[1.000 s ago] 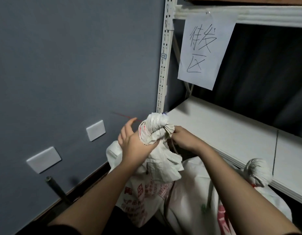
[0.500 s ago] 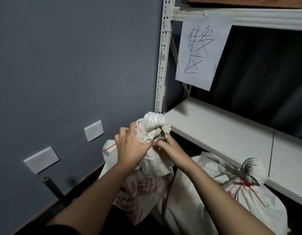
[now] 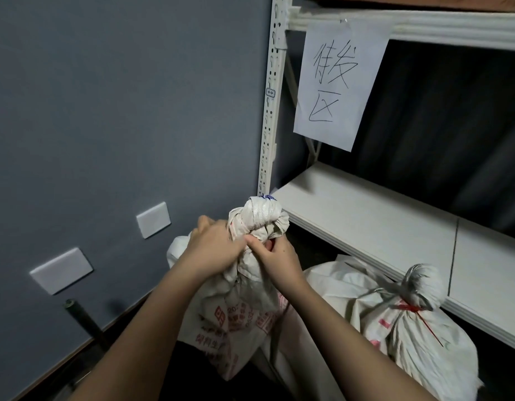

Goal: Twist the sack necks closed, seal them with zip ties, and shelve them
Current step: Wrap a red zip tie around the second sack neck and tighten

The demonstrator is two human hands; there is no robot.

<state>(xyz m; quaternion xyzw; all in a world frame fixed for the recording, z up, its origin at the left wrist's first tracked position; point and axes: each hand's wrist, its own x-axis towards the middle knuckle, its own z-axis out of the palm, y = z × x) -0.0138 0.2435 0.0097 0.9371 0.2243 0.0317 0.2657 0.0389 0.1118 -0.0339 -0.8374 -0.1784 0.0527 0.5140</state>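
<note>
Your two hands are gripping the twisted neck of one woven sack point(image 3: 244, 302): left hand point(image 3: 213, 250) wrapping it, right hand point(image 3: 275, 256) pinching. A second sack point(image 3: 409, 331), wearing one red zip tie point(image 3: 418, 314), is sitting under the shelf point(image 3: 366, 221).

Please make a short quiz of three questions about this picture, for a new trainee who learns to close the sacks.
1. True or false: the sack on the right already has a red zip tie at its neck.
2. What do both hands grip? A) the paper sign B) the neck of the held sack C) the shelf post
3. Fill in: the white shelf board beside the held sack carries ____ sacks.

Key
1. True.
2. B: the left hand and right hand grip the twisted neck of the held sack.
3. No.
</note>
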